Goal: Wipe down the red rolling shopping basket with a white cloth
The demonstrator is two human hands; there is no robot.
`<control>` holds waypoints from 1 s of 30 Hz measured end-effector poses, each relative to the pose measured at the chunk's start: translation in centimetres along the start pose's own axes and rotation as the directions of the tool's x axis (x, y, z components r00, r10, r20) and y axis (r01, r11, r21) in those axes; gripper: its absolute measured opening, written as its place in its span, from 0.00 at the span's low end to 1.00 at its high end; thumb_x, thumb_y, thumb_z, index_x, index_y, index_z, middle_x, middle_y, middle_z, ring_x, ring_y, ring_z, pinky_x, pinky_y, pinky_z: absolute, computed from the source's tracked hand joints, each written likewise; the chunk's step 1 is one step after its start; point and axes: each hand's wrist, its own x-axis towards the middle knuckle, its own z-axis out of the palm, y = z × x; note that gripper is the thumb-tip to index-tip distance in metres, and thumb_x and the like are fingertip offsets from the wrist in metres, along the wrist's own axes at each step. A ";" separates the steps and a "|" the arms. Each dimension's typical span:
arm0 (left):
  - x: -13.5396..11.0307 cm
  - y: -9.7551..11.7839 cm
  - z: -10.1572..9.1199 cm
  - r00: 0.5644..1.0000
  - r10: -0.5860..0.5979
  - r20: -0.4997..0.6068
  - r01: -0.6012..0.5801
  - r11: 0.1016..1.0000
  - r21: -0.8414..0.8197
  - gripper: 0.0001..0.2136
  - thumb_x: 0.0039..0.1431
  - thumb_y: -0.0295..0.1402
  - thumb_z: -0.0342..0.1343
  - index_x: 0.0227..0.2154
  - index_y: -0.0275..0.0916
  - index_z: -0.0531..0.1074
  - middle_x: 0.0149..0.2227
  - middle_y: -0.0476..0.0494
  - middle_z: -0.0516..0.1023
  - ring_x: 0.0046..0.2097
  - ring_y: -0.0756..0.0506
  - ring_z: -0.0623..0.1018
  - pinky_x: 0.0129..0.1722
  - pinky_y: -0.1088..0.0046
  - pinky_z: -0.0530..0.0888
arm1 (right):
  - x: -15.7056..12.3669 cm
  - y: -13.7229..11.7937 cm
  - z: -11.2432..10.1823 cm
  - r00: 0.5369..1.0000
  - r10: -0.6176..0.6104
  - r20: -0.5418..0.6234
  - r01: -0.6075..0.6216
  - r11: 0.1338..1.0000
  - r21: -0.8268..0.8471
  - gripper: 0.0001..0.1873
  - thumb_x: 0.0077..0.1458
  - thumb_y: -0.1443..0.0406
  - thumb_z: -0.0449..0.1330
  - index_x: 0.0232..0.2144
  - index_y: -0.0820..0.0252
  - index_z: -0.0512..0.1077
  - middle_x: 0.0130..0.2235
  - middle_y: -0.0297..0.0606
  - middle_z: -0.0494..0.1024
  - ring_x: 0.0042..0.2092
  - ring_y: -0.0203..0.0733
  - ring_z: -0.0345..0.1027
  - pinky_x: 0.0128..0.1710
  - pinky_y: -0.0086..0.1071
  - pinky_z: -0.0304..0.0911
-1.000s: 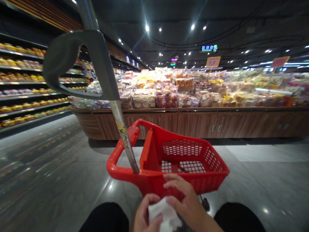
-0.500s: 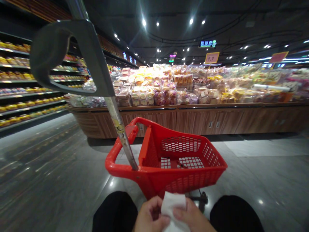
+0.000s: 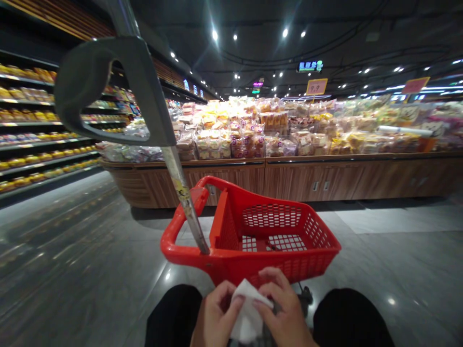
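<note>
Both my hands are at the bottom middle of the view, close together over my lap. My left hand (image 3: 213, 318) and my right hand (image 3: 282, 313) pinch a white piece of paper or tissue (image 3: 248, 313) between thumbs and fingers. Just ahead of them stands a red plastic shopping basket on wheels (image 3: 253, 243), nothing visible inside it. Its grey pull handle (image 3: 119, 91) rises on a metal rod to the upper left. Neither hand touches the basket.
A long wooden display counter (image 3: 289, 178) piled with packaged baked goods runs across the back. Shelves of yellow packets (image 3: 39, 135) line the left wall. Glossy grey floor (image 3: 72, 260) stretches to the left and right. My dark-trousered knees frame the hands.
My hands have shifted the white paper between them; the right hand's fingers now curl over its top edge. The view has bobbed slightly, and the basket has stayed in place.
</note>
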 end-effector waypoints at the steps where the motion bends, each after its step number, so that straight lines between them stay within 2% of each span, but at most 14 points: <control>1: -0.1 -0.1 0.1 0.999 0.027 -0.023 -0.025 0.998 0.058 0.12 0.52 0.42 0.56 0.23 0.37 0.68 0.23 0.50 0.71 0.26 0.50 0.70 0.26 0.77 0.67 | 0.0 -0.1 -0.3 0.996 -0.081 -0.032 0.077 0.991 -0.110 0.02 0.47 0.66 0.62 0.26 0.56 0.72 0.44 0.41 0.71 0.46 0.48 0.65 0.46 0.39 0.59; 3: -0.2 -0.3 0.1 0.991 0.115 -0.061 -0.104 0.982 0.157 0.09 0.50 0.39 0.58 0.29 0.38 0.70 0.29 0.47 0.74 0.31 0.47 0.73 0.31 0.75 0.70 | 0.1 -0.4 -1.0 0.988 -0.154 -0.020 0.147 0.968 -0.203 0.01 0.48 0.67 0.61 0.26 0.56 0.72 0.40 0.39 0.73 0.44 0.46 0.65 0.45 0.38 0.59; 6: -0.2 -0.7 -0.1 0.946 0.325 -0.012 -0.316 0.927 0.204 0.24 0.45 0.39 0.61 0.48 0.41 0.67 0.47 0.40 0.73 0.48 0.41 0.73 0.47 0.67 0.70 | 0.5 -1.4 -2.2 0.982 -0.021 0.187 0.056 0.982 -0.181 0.03 0.49 0.68 0.60 0.29 0.56 0.71 0.34 0.34 0.75 0.38 0.41 0.67 0.39 0.32 0.59; 9: -0.1 -0.9 -0.4 0.903 0.409 0.132 -0.424 0.899 0.113 0.32 0.42 0.44 0.62 0.53 0.43 0.63 0.53 0.40 0.69 0.53 0.39 0.70 0.53 0.65 0.66 | 1.4 -2.6 -3.4 0.887 0.116 0.448 -0.040 0.984 -0.176 0.04 0.47 0.67 0.63 0.29 0.55 0.71 0.32 0.29 0.77 0.35 0.38 0.67 0.36 0.28 0.57; 11: -0.1 -0.7 -0.5 0.919 0.306 0.250 -0.328 0.943 0.050 0.26 0.42 0.45 0.62 0.46 0.41 0.69 0.45 0.42 0.74 0.45 0.41 0.73 0.46 0.70 0.69 | 2.1 -3.3 -4.1 0.860 0.134 0.493 -0.048 0.982 -0.182 0.04 0.47 0.66 0.63 0.29 0.55 0.72 0.31 0.28 0.77 0.35 0.37 0.67 0.36 0.27 0.56; 14: 0.0 -0.4 -0.4 0.936 0.072 0.346 -0.077 0.997 -0.001 0.16 0.43 0.46 0.60 0.26 0.36 0.70 0.25 0.49 0.72 0.28 0.50 0.69 0.28 0.77 0.66 | 3.3 -3.9 -4.7 0.889 0.120 0.441 -0.039 0.981 -0.189 0.02 0.49 0.68 0.61 0.29 0.57 0.71 0.30 0.28 0.75 0.34 0.36 0.66 0.35 0.27 0.55; 16: 0.4 -0.5 -0.1 0.956 -0.030 0.290 0.038 0.999 -0.021 0.15 0.43 0.44 0.60 0.21 0.36 0.66 0.20 0.52 0.66 0.24 0.52 0.64 0.24 0.78 0.60 | 3.7 -4.0 -4.5 0.901 0.081 0.426 0.005 0.980 -0.197 0.02 0.50 0.70 0.58 0.28 0.59 0.70 0.29 0.29 0.75 0.32 0.35 0.66 0.34 0.27 0.56; 18: 0.8 -0.7 0.3 0.981 -0.071 0.182 0.079 0.996 -0.037 0.13 0.41 0.39 0.60 0.19 0.37 0.64 0.19 0.54 0.63 0.24 0.53 0.61 0.23 0.78 0.58 | 3.5 -3.9 -3.9 0.918 -0.004 0.396 0.098 0.972 -0.216 0.04 0.51 0.72 0.56 0.29 0.60 0.69 0.30 0.32 0.74 0.33 0.36 0.66 0.34 0.28 0.56; 21: 1.3 -0.7 0.7 0.995 -0.093 0.023 0.096 0.979 -0.182 0.12 0.41 0.35 0.59 0.18 0.38 0.61 0.20 0.56 0.62 0.24 0.53 0.60 0.24 0.78 0.59 | 2.2 -3.5 -2.6 0.899 -0.226 0.375 0.320 0.924 -0.211 0.07 0.49 0.73 0.53 0.32 0.60 0.69 0.34 0.37 0.73 0.38 0.40 0.65 0.38 0.31 0.59; 23: 1.1 -0.3 1.0 0.991 -0.135 -0.007 0.123 0.917 -0.379 0.11 0.42 0.34 0.59 0.21 0.39 0.60 0.20 0.56 0.62 0.24 0.54 0.61 0.25 0.78 0.60 | 1.2 -3.0 -1.6 0.846 -0.371 0.382 0.469 0.860 -0.201 0.09 0.50 0.72 0.54 0.35 0.60 0.69 0.38 0.40 0.73 0.40 0.42 0.65 0.41 0.33 0.60; 25: 0.6 0.2 1.3 0.982 -0.190 0.016 0.167 0.816 -0.554 0.11 0.42 0.33 0.59 0.24 0.40 0.60 0.21 0.56 0.65 0.24 0.54 0.64 0.26 0.78 0.62 | 0.5 -2.3 -0.8 0.802 -0.450 0.392 0.556 0.804 -0.213 0.10 0.52 0.65 0.57 0.39 0.59 0.69 0.41 0.41 0.73 0.40 0.44 0.65 0.42 0.36 0.61; 27: 0.1 0.6 1.4 0.967 -0.248 0.054 0.220 0.714 -0.665 0.12 0.41 0.32 0.59 0.29 0.40 0.63 0.24 0.54 0.68 0.26 0.52 0.68 0.27 0.76 0.64 | 0.0 -1.6 -0.3 0.794 -0.460 0.397 0.569 0.792 -0.219 0.20 0.48 0.56 0.62 0.43 0.58 0.68 0.42 0.42 0.73 0.41 0.46 0.65 0.43 0.38 0.62; 29: -0.3 0.8 1.4 0.951 -0.295 0.091 0.270 0.648 -0.712 0.16 0.41 0.31 0.59 0.35 0.40 0.64 0.27 0.51 0.72 0.27 0.50 0.71 0.28 0.75 0.65 | -0.2 -1.0 -0.1 0.831 -0.398 0.387 0.498 0.844 -0.201 0.29 0.43 0.54 0.66 0.46 0.59 0.68 0.43 0.44 0.72 0.43 0.48 0.65 0.44 0.39 0.63; 30: -0.4 0.8 1.3 0.945 -0.307 0.112 0.289 0.629 -0.722 0.18 0.41 0.31 0.59 0.38 0.39 0.64 0.28 0.50 0.73 0.27 0.49 0.72 0.27 0.75 0.66 | -0.2 -0.9 -0.1 0.859 -0.339 0.385 0.430 0.885 -0.180 0.29 0.42 0.57 0.67 0.47 0.59 0.68 0.43 0.43 0.72 0.43 0.47 0.65 0.44 0.37 0.63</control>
